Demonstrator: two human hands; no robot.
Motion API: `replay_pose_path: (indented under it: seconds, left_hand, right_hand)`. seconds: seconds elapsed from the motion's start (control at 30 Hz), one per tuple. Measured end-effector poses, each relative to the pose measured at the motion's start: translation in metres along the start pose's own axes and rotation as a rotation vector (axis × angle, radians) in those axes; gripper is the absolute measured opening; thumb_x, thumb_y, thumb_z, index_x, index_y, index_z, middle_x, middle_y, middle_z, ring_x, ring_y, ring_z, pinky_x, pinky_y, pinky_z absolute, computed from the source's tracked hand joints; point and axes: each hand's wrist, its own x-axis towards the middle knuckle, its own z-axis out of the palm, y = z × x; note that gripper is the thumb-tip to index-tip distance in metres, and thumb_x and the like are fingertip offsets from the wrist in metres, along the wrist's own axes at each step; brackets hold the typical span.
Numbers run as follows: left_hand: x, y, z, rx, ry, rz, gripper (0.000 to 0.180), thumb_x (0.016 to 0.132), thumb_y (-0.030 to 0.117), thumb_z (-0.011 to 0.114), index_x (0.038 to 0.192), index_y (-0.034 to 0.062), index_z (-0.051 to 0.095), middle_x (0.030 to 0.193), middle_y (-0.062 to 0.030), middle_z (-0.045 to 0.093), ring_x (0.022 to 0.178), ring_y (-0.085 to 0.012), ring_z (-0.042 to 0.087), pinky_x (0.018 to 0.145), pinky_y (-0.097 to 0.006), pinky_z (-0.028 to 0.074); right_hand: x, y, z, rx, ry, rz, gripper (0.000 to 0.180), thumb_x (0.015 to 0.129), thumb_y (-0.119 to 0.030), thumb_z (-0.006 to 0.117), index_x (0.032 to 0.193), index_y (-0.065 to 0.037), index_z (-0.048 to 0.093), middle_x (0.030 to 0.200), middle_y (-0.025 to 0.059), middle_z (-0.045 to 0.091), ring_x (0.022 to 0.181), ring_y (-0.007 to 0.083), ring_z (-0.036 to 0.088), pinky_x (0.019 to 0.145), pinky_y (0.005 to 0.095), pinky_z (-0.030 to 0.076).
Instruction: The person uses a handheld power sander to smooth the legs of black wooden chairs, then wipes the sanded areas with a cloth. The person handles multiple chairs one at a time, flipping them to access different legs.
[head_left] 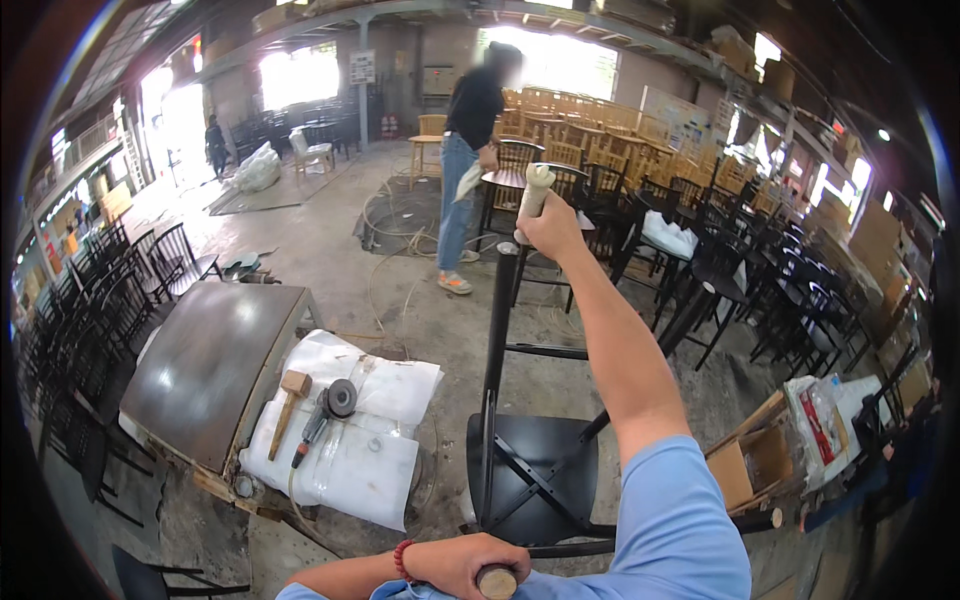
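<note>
A black chair (pixel 545 470) is tipped over in front of me, with crossed bars over its seat and its legs pointing up and towards me. My left hand (pixel 470 562), with a red bead bracelet at the wrist, is closed round one leg (pixel 497 582) whose end shows bare wood. My right hand (pixel 553 228) reaches forward, its fingers wrapped round a cream, bottle-shaped thing (pixel 534 196) with a knobby top. Its lower end is just above the end of another black leg (pixel 502 300); whether they touch I cannot tell.
At left, a wooden mallet (pixel 290 415) and an angle grinder (pixel 325 415) lie on a white-covered surface (pixel 385 465) beside a dark-topped table (pixel 215 365). Ahead, a person (pixel 470 150) holds a pale cloth. Hoses (pixel 405 235) cross the floor. Black chairs (pixel 720 250) crowd the right.
</note>
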Motion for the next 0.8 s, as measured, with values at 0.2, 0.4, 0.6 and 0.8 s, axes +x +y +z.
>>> replay_pose_path:
  seconds: [0.2,0.4,0.6,0.8]
  left_hand:
    - [-0.002,0.008,-0.004,0.074,0.046,-0.003,0.034,0.07,0.025,0.086,0.084,0.0067,0.061,0.081,-0.0078,0.062,0.074,-0.0269,0.062,0.067,-0.037,0.05]
    - [0.002,0.007,-0.004,-0.008,0.002,-0.014,0.028,0.072,0.018,0.084,0.083,0.0072,0.06,0.082,-0.0081,0.063,0.075,-0.0271,0.062,0.068,-0.037,0.05]
    - [-0.001,0.007,0.001,-0.06,0.033,-0.068,0.027,0.072,0.011,0.083,0.083,0.0072,0.059,0.084,-0.01,0.063,0.078,-0.028,0.062,0.07,-0.038,0.05]
    - [-0.003,0.008,0.007,-0.142,0.092,-0.098,0.026,0.075,0.011,0.083,0.084,0.0068,0.059,0.085,-0.0103,0.063,0.078,-0.0276,0.062,0.07,-0.038,0.05]
  right_hand:
    - [-0.043,0.068,-0.054,0.154,0.281,0.171,0.035,0.073,-0.026,0.068,0.096,0.0,0.066,0.09,0.0209,0.07,0.087,0.0323,0.069,0.081,0.0399,0.053]
    - [-0.073,0.165,-0.226,-0.016,0.524,0.402,0.034,0.074,-0.02,0.069,0.1,0.003,0.065,0.089,0.0099,0.069,0.077,0.0194,0.067,0.069,0.034,0.053]
    - [-0.073,0.189,-0.24,-0.288,0.287,0.483,0.039,0.075,-0.025,0.068,0.104,0.0,0.066,0.104,0.0228,0.07,0.102,0.0369,0.067,0.09,0.0427,0.051]
    - [-0.075,0.192,-0.245,-0.308,0.261,0.505,0.046,0.073,-0.026,0.071,0.11,0.0,0.065,0.106,0.0245,0.069,0.105,0.0378,0.066,0.092,0.0429,0.05]
